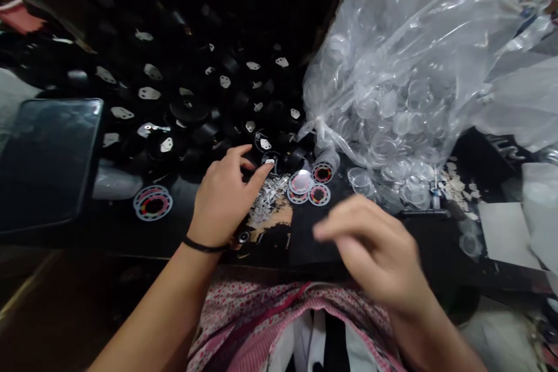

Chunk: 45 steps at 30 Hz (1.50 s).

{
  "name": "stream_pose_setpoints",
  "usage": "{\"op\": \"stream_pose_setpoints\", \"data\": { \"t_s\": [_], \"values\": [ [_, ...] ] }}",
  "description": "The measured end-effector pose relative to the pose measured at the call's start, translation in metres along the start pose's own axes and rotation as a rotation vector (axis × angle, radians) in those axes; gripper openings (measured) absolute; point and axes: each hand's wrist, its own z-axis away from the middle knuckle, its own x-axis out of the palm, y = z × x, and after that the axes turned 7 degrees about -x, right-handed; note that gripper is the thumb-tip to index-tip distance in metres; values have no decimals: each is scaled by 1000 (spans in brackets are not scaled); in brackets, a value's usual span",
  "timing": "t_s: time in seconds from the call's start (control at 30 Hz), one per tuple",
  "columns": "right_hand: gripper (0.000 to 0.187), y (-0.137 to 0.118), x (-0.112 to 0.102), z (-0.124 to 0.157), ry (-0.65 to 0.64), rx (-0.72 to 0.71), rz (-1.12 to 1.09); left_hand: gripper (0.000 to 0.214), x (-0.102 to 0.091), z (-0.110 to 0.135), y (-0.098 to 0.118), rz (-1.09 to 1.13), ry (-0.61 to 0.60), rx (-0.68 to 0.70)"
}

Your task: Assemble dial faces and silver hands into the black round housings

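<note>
My left hand (225,192) reaches over the bench with thumb and forefinger apart. Its thumb tip is at a small black round housing (271,158) with a white plate; whether it presses on it I cannot tell. Just below those fingers lies a heap of small silvery metal pieces (267,202). My right hand (377,247) hovers near the front edge with bent fingers, smeared by motion, so anything in them is not visible. Between the hands lie printed round dial discs (319,194), and a stack of them (325,170) leans behind.
Many black housings with white plates (149,93) fill the back left. A clear plastic bag (392,70) of transparent round covers takes up the back right. At left are a dark tablet-like panel (46,163) and more dial discs (153,203). A white card (508,232) lies right.
</note>
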Motion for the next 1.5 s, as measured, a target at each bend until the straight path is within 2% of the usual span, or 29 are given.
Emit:
{"op": "stream_pose_setpoints", "data": {
  "t_s": [0.07,0.13,0.23,0.3,0.43,0.57,0.67,0.73,0.8,0.9,0.97,1.07,1.2,1.3,1.5],
  "values": [
    [25,24,14,-10,-21,143,167,58,7,-9,-2,50,-28,-39],
    [28,44,29,-22,-144,235,366,53,9,-11,-7,146,-26,-80],
    [42,58,44,-39,-289,260,636,43,4,-4,-13,329,42,-161],
    [42,59,48,-46,-310,257,710,36,-2,7,-15,604,66,-258],
    [29,61,45,-48,-202,284,568,22,-11,39,-12,1115,0,-422],
    [9,71,40,-41,-47,401,210,14,-12,71,0,1435,-244,-725],
    [13,77,33,-37,20,472,31,23,-9,83,11,1523,-415,-832],
    [14,75,27,-36,41,457,-5,34,-5,85,19,1572,-483,-854],
    [14,69,21,-33,82,364,3,40,0,83,25,1605,-531,-865],
    [12,52,16,-29,173,250,11,31,8,79,32,1630,-527,-849],
    [11,39,17,-26,184,275,-44,23,13,80,35,1616,-472,-827],
    [6,25,27,-26,104,305,-125,19,20,86,37,1582,-412,-760],
    [5,23,38,-29,64,395,-140,23,24,95,40,1503,-350,-686],
    [14,26,38,-29,66,483,-222,26,25,97,39,1435,-341,-640],
    [22,26,32,-29,39,569,-376,26,27,99,34,1406,-368,-591]
  ]
}}
